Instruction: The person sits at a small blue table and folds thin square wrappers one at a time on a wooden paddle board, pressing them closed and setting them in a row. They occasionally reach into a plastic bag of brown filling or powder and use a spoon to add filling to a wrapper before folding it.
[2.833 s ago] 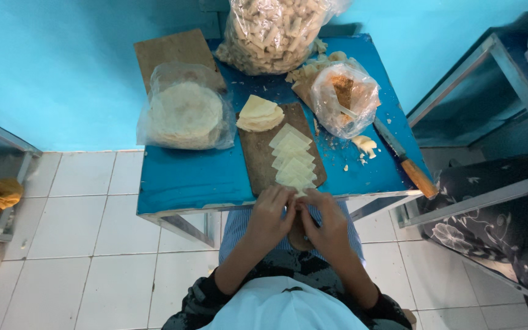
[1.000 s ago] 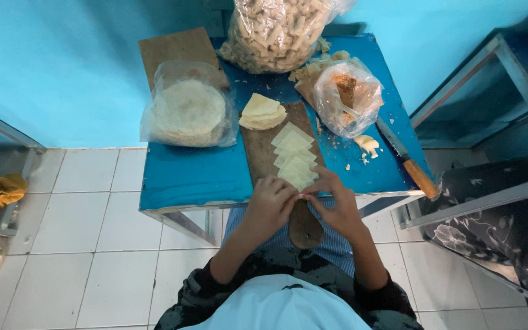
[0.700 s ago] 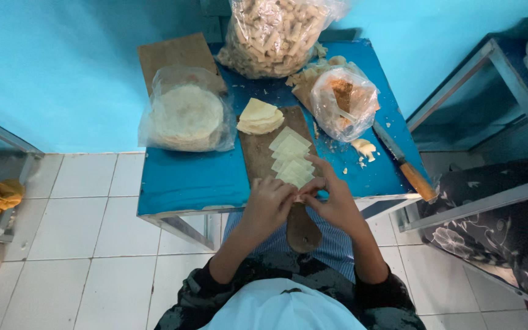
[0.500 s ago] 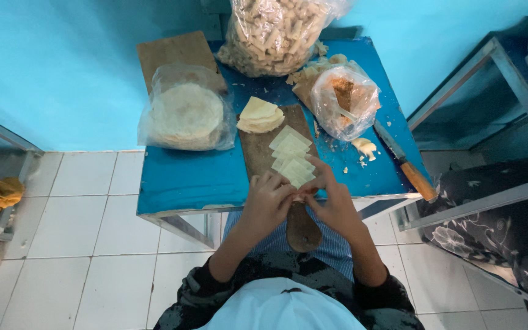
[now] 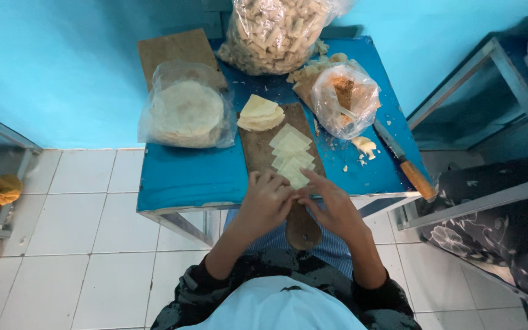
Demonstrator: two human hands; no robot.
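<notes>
While both hands meet at the near edge of the blue table (image 5: 184, 177), the left hand (image 5: 267, 201) and right hand (image 5: 331, 208) pinch their fingertips together on one thin, pale square wrapper (image 5: 297, 181), the nearest of a short overlapping row, about five or six in all, laid along a long wooden board (image 5: 258, 146) whose rounded handle overhangs the table's near edge. The sheet looks light, limp and easily torn, so it is likely best taken by a corner or an edge with a gentle pinch. At the board's far end sits one small stack of wrappers (image 5: 261, 113). Toward the table's left side lies one clear bag of round flat wafers (image 5: 184, 110), resting partly on a second wooden board (image 5: 172, 49) at the far left corner. At the far edge stands one large bag of pale stick-shaped snacks (image 5: 276, 30); nearer the right edge sits a smaller bag (image 5: 343, 101) with brownish filling, and one wooden-handled knife (image 5: 404, 162) lies along the right edge.
</notes>
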